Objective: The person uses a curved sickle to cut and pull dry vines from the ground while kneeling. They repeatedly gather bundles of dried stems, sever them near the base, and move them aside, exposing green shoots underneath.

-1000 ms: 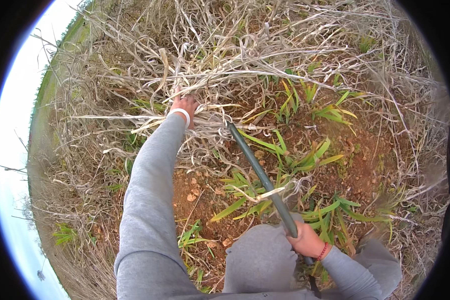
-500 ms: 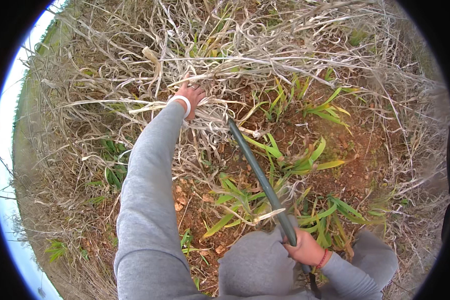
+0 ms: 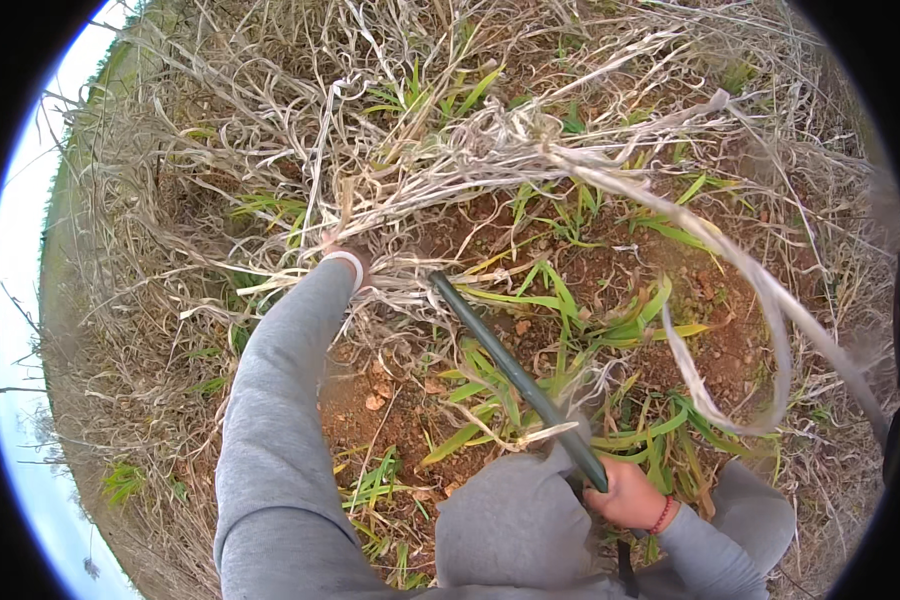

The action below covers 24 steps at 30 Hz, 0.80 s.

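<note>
My left hand (image 3: 352, 262), with a white band at the wrist, reaches into a tangle of dry grass (image 3: 450, 170). Long pale stalks converge at it, and its fingers are mostly hidden among them; it looks closed around a bunch. Low at the right, my right hand (image 3: 630, 497) wraps around a dark green pole (image 3: 510, 370). The pole slants up to the left, and its far end meets the dry stalks beside my left hand. A dry leaf strip (image 3: 545, 434) lies across the pole just above my right hand.
Green leafy plants (image 3: 630, 325) grow from reddish bare soil (image 3: 710, 290) right of the pole. One long dry stalk (image 3: 730, 250) arcs close by on the right. More dry grass surrounds the patch. My grey-clothed knee (image 3: 510, 520) is at the bottom.
My left hand has moved left and slightly nearer, dragging dry stalks along. A long stalk now bends across the right side. The pole's far end has shifted slightly left and nearer.
</note>
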Tool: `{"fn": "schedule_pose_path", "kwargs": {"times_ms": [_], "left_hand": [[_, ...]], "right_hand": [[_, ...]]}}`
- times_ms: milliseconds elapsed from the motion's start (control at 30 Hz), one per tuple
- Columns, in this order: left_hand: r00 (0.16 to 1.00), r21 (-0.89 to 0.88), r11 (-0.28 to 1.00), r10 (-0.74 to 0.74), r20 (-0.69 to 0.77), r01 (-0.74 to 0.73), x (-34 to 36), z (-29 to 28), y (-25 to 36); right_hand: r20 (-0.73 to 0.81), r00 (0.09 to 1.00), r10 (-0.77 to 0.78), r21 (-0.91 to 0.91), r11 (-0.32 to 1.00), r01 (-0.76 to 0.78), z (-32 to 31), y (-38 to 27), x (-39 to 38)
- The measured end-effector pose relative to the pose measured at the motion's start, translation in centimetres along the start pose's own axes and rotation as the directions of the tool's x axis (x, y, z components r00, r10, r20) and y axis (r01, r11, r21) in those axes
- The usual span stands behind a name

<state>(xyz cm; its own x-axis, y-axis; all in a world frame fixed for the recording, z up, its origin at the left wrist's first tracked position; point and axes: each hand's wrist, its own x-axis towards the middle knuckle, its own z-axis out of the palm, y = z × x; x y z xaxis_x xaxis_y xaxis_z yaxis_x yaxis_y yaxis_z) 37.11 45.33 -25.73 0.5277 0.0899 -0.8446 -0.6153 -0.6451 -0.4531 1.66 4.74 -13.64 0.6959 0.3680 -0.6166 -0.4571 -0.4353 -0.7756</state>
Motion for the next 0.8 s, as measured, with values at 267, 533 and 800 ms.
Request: {"fn": "schedule_pose_path", "kwargs": {"times_ms": [267, 533, 800], "left_hand": [[0.997, -0.242, 0.970, -0.016, 0.080, 0.035, -2.7, 10.6, 3.7], [0.991, -0.290, 0.955, -0.028, 0.129, 0.064, -0.7, 12.0, 4.1], [0.979, -0.284, 0.958, 0.016, 0.201, 0.043, -6.8, 11.0, 7.9]], "right_hand": [[0.113, 0.992, 0.052, 0.047, 0.997, -0.058, 0.6, -0.1, 1.9], [0.142, 0.987, 0.080, 0.112, 0.989, -0.097, 1.0, -0.6, 1.7], [0.298, 0.909, 0.292, 0.272, 0.887, -0.374, -0.6, -0.7, -3.1]]}}
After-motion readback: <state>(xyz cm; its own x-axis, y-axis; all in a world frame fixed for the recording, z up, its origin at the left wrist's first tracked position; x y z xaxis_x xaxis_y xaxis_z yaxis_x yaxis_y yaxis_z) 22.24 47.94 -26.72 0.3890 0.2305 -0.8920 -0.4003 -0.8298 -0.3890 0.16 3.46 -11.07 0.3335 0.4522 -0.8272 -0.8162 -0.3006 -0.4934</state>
